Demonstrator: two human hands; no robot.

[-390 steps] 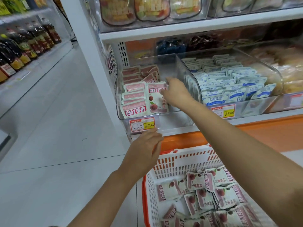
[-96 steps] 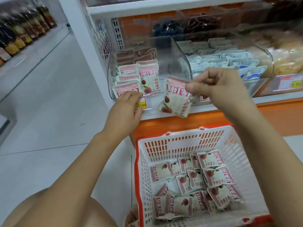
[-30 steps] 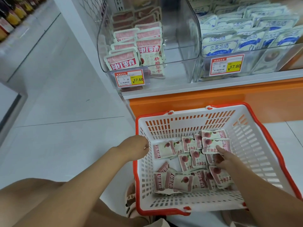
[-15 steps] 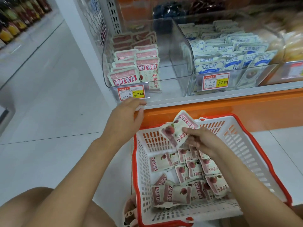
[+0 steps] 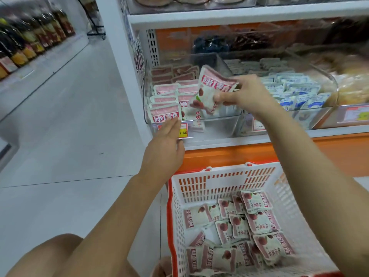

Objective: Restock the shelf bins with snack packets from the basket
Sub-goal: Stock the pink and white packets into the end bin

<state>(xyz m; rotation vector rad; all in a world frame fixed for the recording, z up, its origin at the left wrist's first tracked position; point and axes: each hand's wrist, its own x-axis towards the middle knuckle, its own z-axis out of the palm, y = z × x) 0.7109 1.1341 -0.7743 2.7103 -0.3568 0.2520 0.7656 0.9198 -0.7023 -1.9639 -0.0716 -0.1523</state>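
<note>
Centre frame, right hand (image 5: 245, 94) pinches packets (image 5: 211, 86) (possibly two) over bin (image 5: 227, 118); flat left hand (image 5: 165, 144) touches its front; loose pinch may drop one.

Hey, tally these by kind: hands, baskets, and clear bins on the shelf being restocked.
Hands: 2 (left hand, right hand)
Basket: 1
Clear bins: 3 (pink-packet bin, blue-packet bin, yellow-snack bin)
Total: 6

Lighting is bright, even and diffuse; shadows are faint. The floor (image 5: 60, 116) left of the left hand (image 5: 163, 144) carries a soft sheen. Motion blur smears the yellow packs (image 5: 351, 88) right of the right hand (image 5: 245, 94). Print on the packet (image 5: 211, 88) pinched in that hand is legible. Wide-angle distortion tilts the shelf edge (image 5: 239, 16) above both hands. The bottles (image 5: 30, 43) far left of the left hand are soft.
</note>
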